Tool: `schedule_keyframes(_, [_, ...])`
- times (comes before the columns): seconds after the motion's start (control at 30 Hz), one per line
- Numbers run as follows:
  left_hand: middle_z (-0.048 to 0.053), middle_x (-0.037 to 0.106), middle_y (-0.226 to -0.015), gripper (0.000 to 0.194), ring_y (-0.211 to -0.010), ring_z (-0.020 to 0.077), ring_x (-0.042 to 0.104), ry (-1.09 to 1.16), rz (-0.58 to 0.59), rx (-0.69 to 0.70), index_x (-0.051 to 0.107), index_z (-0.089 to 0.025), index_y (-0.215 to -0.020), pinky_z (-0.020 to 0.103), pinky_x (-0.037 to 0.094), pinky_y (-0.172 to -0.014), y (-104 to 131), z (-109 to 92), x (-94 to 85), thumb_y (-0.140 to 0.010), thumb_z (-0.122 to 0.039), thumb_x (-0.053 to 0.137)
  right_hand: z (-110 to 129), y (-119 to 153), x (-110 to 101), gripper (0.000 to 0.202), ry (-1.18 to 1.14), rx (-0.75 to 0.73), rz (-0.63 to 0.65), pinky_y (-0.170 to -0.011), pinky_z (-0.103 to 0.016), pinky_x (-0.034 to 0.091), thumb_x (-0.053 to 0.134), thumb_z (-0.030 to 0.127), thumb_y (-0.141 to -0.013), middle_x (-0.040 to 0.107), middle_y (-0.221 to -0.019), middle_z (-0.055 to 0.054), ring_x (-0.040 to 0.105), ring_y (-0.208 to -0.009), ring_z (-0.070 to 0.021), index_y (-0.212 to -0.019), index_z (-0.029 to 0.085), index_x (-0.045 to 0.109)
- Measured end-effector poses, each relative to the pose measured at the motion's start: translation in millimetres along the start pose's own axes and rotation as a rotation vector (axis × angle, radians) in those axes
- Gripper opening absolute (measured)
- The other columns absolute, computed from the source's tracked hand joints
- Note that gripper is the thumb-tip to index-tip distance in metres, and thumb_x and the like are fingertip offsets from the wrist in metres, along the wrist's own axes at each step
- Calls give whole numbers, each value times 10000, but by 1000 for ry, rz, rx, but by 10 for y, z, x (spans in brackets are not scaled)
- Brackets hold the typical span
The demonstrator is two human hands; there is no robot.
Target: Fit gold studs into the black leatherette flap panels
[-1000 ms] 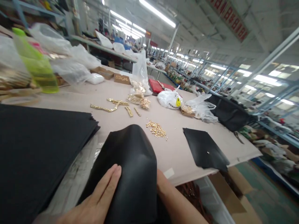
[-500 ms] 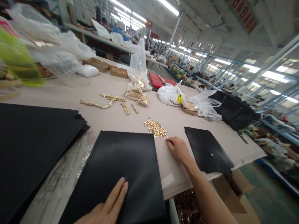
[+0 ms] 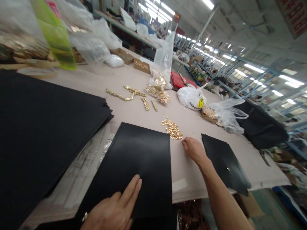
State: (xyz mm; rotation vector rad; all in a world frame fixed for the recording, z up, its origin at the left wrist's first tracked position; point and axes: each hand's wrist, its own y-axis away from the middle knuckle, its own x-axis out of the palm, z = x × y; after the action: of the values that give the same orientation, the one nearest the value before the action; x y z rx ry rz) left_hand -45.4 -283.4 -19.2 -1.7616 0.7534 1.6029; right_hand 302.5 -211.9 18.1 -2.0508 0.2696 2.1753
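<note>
My left hand (image 3: 115, 206) lies with fingers stretched on a black rectangular panel (image 3: 144, 153) at the lower middle; a small gold piece (image 3: 84, 217) shows by its wrist side. On the table just right of a pile of small gold pieces (image 3: 174, 130), my right hand (image 3: 193, 149) has its fingers pinched together; whatever is between them is too small to name. Right of that hand lies a smaller black panel stack (image 3: 218, 156) with one gold piece (image 3: 228, 169) on it. Gold chain lengths (image 3: 122, 95) rest beyond the pile.
A large black sheet stack (image 3: 48, 134) fills the left. Farther back are clear plastic bags (image 3: 165, 54), small cardboard boxes (image 3: 141, 65), a red item (image 3: 178, 80) and a white bag (image 3: 189, 97). A black bag (image 3: 261, 124) sits at the right edge.
The view has shifted, so the table items appear farther right. My right hand's fingers stay closed near the gold pile, and my left hand remains on the black panel.
</note>
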Motion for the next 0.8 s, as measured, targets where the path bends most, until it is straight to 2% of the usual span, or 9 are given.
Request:
schedule_keyframes(0.13, [117,428,-1514,676,-691,179,655,-15,45,38,473,-102,-1424,320,563,-550,-15,-29,38,-749,-75,509,242,237,-2,252,-167,-9,16,-779,-319,519,450,286,-963,738,-899,-100,701,-834,-212,-978,151,662])
schedule_keyframes(0.2, [134,425,-1514,645,-681,177,647,-15,36,45,459,-85,-1429,314,550,-528,-20,-36,49,-786,-95,504,469,405,17,273,-475,5,66,-671,-287,545,483,385,-950,729,-847,-71,699,-733,-184,-962,164,643])
schedule_keyframes(0.27, [140,433,-1511,622,-689,175,644,-8,22,35,444,-77,-1437,313,544,-530,-20,-42,43,-818,-112,492,716,566,44,297,-829,54,152,-590,-271,549,586,454,-881,716,-813,-62,693,-685,-179,-917,163,637])
schedule_keyframes(0.3, [139,445,-1505,609,-697,176,646,-2,15,30,442,-75,-1438,313,545,-537,-17,-46,37,-832,-117,485,832,633,57,311,-954,82,201,-574,-271,551,645,465,-834,709,-791,-59,691,-675,-182,-895,160,642])
schedule_keyframes(0.37, [135,464,-1497,596,-715,178,651,8,0,23,439,-75,-1440,315,543,-546,-6,-56,28,-847,-121,476,1022,723,79,326,-1053,122,297,-583,-281,560,725,454,-758,697,-729,-46,679,-642,-175,-851,149,659])
schedule_keyframes(0.5, [131,482,-1490,586,-723,176,652,14,-39,20,440,-71,-1437,316,538,-545,25,-73,38,-851,-94,457,1221,766,91,297,-1033,149,380,-622,-298,559,763,412,-700,695,-671,-36,649,-594,-156,-787,137,694])
schedule_keyframes(0.67, [143,519,-1461,548,-687,163,634,17,-101,25,466,-55,-1412,308,526,-528,43,-80,60,-866,-87,452,1297,735,78,205,-742,18,342,-534,-254,474,692,366,-756,669,-616,-13,609,-568,-148,-737,162,713])
schedule_keyframes(0.8, [135,535,-1449,540,-687,162,632,23,-120,16,478,-71,-1406,304,519,-520,41,-67,68,-867,-73,452,1294,703,74,184,-720,-19,401,-580,-268,506,685,309,-748,698,-682,-10,638,-608,-157,-874,177,706])
